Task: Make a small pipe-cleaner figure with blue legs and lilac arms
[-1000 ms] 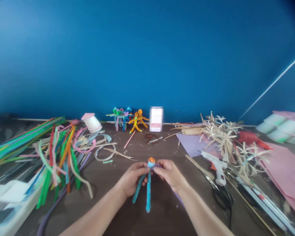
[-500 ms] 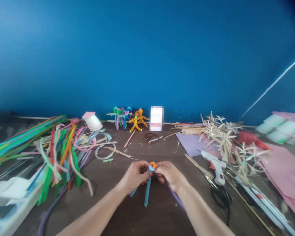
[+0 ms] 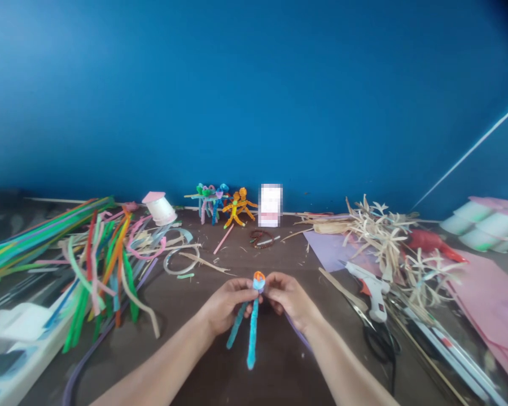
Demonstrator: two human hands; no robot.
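A small pipe-cleaner figure [image 3: 253, 334] hangs upright in front of me. It has an orange and pale-blue loop at the top and two fuzzy blue legs pointing down. My left hand [image 3: 231, 301] pinches it just below the loop, thumb in front. My right hand [image 3: 288, 296] is closed at the figure's right side, its fingers pinching a thin purple strip [image 3: 298, 334] that trails down past the wrist. Where the strip meets the figure is partly hidden by the fingers.
Colourful pipe cleaners [image 3: 110, 259] and a white power strip [image 3: 40, 358] lie left. Finished figures [image 3: 237, 210] and a beaded bracelet [image 3: 262, 239] sit at the back. Scissors [image 3: 381, 341], a glue gun [image 3: 375, 290], straw-like flowers [image 3: 383, 231] and pink paper [image 3: 482, 304] are right.
The figure has turned and shifted slightly left, showing more of both blue legs. My right hand's fingers have moved a little away from the loop.
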